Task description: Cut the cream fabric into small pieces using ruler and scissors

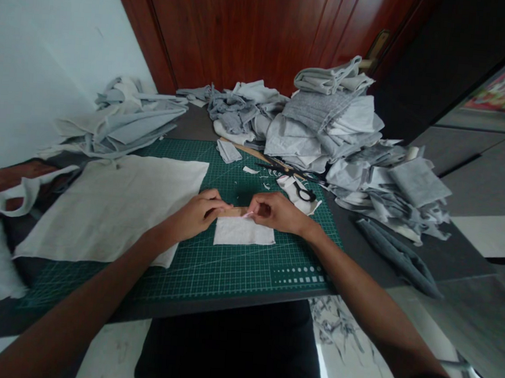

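Observation:
A small white cloth piece (pixel 245 233) lies on the green cutting mat (pixel 237 275), with a narrow brown strip (pixel 234 212) along its far edge. My left hand (pixel 200 211) has its fingers closed and pressed down on the strip's left end. Thumb and fingers of my right hand (pixel 279 211) pinch a small pinkish-white thing (pixel 249 214) at the strip's right part; its kind is too small to make out. Just beyond my right hand are black-handled scissors (pixel 305 192) lying on a white scrap (pixel 294 187).
A large white cloth (pixel 124 208) covers the mat's left side. Grey and white fabric piles (pixel 327 122) line the table's back and right. More folded fabric (pixel 126 121) stands at the left wall. A folded grey cloth (pixel 398 256) hangs over the right front edge.

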Demonstrator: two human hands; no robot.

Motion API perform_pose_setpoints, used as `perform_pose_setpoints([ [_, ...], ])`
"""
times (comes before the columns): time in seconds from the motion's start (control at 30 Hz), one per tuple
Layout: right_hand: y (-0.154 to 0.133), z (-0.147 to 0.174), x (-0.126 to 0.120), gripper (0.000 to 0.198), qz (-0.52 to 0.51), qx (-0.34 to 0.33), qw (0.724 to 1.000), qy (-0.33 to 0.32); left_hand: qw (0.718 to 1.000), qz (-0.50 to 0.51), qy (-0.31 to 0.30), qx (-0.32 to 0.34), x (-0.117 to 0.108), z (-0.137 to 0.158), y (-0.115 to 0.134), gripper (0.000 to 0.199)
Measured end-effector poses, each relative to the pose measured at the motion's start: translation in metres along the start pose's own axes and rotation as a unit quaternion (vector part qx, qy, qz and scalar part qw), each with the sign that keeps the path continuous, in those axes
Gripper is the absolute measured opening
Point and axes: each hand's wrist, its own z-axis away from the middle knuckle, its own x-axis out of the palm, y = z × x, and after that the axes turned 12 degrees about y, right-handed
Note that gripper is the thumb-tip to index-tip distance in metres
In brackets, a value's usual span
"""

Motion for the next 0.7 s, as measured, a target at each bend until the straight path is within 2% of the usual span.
perform_pose_setpoints([
  [0.23, 0.0047, -0.0001, -0.0024, 0.011, -0.008, 0.009, 1.0, -0.005, 1.0, -0.004, -0.003, -0.013, 0.0007, 0.0, 0.0015, 0.031],
  [0.5, 0.0009, -0.0003, -0.0018, 0.006, 0.038, 0.027, 0.999, -0.011, 1.0, -0.009, 0.006, 0.007, 0.0003, 0.0006, 0.0033, 0.03],
  [0.7, -0.0039, -0.0007, -0.0088, 0.002, 0.084, 0.023, 0.996, -0.029, 1.0, -0.017, -0.01, 0.015, -0.0026, -0.0008, 0.0029, 0.027],
])
